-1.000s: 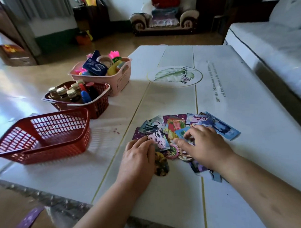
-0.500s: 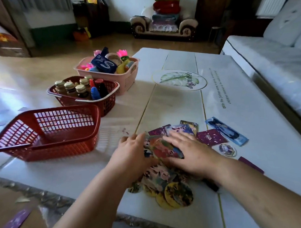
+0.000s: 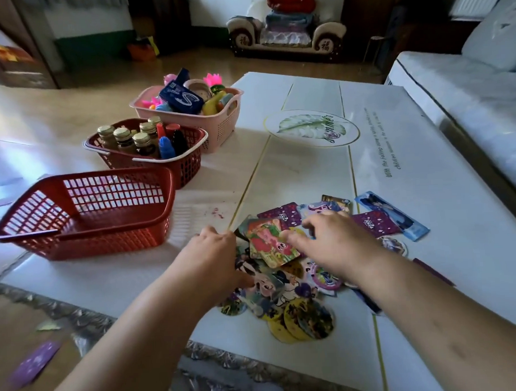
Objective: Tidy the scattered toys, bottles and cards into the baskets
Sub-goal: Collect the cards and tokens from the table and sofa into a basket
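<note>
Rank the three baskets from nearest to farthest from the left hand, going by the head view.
1. Empty red basket, just left of the left hand, which grips the cards.
2. Bottle basket, behind the empty one.
3. Pink toy basket, farthest back.

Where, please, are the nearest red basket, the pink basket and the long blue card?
nearest red basket [image 3: 106, 244]: head view, front mesh wall.
pink basket [image 3: 222, 126]: head view, near side wall.
long blue card [image 3: 392, 215]: head view, middle of its face.
</note>
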Motion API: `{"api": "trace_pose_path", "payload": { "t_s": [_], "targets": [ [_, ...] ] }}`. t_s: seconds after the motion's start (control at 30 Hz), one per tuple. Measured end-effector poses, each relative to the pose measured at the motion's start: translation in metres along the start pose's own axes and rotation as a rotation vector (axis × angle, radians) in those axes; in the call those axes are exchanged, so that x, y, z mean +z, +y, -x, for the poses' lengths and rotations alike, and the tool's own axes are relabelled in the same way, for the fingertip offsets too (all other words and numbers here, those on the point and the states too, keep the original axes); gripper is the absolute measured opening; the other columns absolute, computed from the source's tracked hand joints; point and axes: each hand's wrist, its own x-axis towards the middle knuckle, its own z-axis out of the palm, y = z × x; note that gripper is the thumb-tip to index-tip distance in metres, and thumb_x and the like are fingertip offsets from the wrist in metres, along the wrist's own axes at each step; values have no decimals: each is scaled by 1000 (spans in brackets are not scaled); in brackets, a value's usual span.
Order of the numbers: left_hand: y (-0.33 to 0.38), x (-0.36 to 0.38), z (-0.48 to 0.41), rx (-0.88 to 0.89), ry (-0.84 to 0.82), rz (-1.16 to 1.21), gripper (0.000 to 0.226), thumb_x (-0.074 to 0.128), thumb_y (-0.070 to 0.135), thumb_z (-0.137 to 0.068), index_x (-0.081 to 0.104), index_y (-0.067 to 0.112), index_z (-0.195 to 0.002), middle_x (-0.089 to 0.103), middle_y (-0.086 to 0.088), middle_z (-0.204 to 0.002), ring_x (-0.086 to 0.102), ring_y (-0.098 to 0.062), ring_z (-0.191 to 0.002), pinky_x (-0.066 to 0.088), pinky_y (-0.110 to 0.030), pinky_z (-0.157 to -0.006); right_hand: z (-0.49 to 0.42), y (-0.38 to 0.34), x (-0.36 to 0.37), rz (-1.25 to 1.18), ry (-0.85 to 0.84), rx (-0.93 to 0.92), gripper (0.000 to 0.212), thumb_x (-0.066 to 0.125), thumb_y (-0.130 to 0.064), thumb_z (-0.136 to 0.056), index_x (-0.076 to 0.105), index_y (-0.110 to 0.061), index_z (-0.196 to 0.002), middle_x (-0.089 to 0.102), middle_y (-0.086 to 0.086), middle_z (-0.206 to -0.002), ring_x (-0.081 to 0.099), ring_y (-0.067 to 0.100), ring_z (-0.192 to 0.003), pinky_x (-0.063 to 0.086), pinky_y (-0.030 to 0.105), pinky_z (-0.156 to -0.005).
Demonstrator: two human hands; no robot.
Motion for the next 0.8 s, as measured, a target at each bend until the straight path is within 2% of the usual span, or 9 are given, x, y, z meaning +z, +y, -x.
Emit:
{"api": "trace_pose_path", "payload": {
  "t_s": [0.07, 0.13, 0.2, 0.33, 0.4, 0.5, 0.57, 0.67, 0.8],
  "targets": [
    [0, 0, 1, -24, 6, 44, 76, 75, 52, -76, 46, 16, -137, 50, -9, -128, 55, -23, -110, 48, -33, -97, -10, -18, 2, 104, -73, 35, 96, 46, -86, -69, 49, -13, -131, 51, 8, -133, 42, 28, -125, 40, 41, -100],
    [-2, 0, 0, -49, 17, 102, 70, 78, 49, -74, 51, 15, -128, 54, -7, -124, 57, -22, -106, 50, -34, -94, -20, -29, 0, 130, -156, 58, 95, 60, -84, -62, 54, -9, -122, 55, 8, -119, 49, 28, -117, 42, 36, -91],
    [-3, 0, -1, -62, 13, 153, 61, 79, 48, -73, 54, 17, -119, 58, -4, -116, 58, -21, -99, 52, -35, -88, -30, -31, -3, 50, -220, 56, 74, 70, -73, -63, 63, -11, -103, 62, 2, -98, 59, 23, -97, 46, 30, -76],
    [-9, 1, -1, -58, 86, 242, 37, 72, 45, -83, 58, 19, -104, 61, 3, -94, 58, -13, -80, 49, -27, -65, -35, -18, -13, -280, -254, 49, 34, 80, -46, -71, 67, -22, -90, 71, -2, -92, 64, 15, -86, 51, 30, -80],
    [-13, -1, 1, -70, 154, 321, 25, 68, 41, -88, 56, 19, -94, 61, 3, -85, 56, -12, -71, 44, -27, -57, -31, -7, -16, -463, -190, 59, 22, 78, -36, -77, 68, -22, -91, 71, -4, -89, 65, 14, -86, 50, 29, -79],
    [-20, -5, 4, -101, 266, 414, 19, 65, 36, -91, 56, 20, -89, 64, 3, -81, 61, -15, -71, 52, -33, -63, -25, 5, -15, -632, -33, 95, 15, 75, -31, -82, 65, -23, -89, 70, -5, -86, 64, 16, -85, 48, 29, -75],
    [-22, -8, 5, -112, 325, 430, 17, 63, 37, -92, 57, 21, -91, 63, 5, -80, 61, -14, -71, 49, -32, -59, -23, 10, -15, -606, 36, 77, 16, 73, -33, -84, 61, -24, -87, 68, -6, -84, 64, 15, -81, 47, 26, -69],
    [-22, -9, 5, -113, 373, 442, 19, 59, 40, -94, 56, 22, -93, 61, 6, -81, 59, -15, -72, 43, -31, -58, -18, 12, -21, -439, 90, 13, 24, 68, -41, -86, 56, -22, -77, 61, -8, -72, 56, 8, -67, 35, 21, -55],
    [-18, -7, 4, -122, 416, 465, 18, 53, 38, -98, 51, 20, -98, 59, 3, -87, 61, -22, -76, 52, -38, -68, -15, 14, -26, -318, 19, -21, 19, 68, -41, -86, 59, -24, -84, 62, -8, -79, 59, 12, -78, 39, 22, -62]
  ]
}}
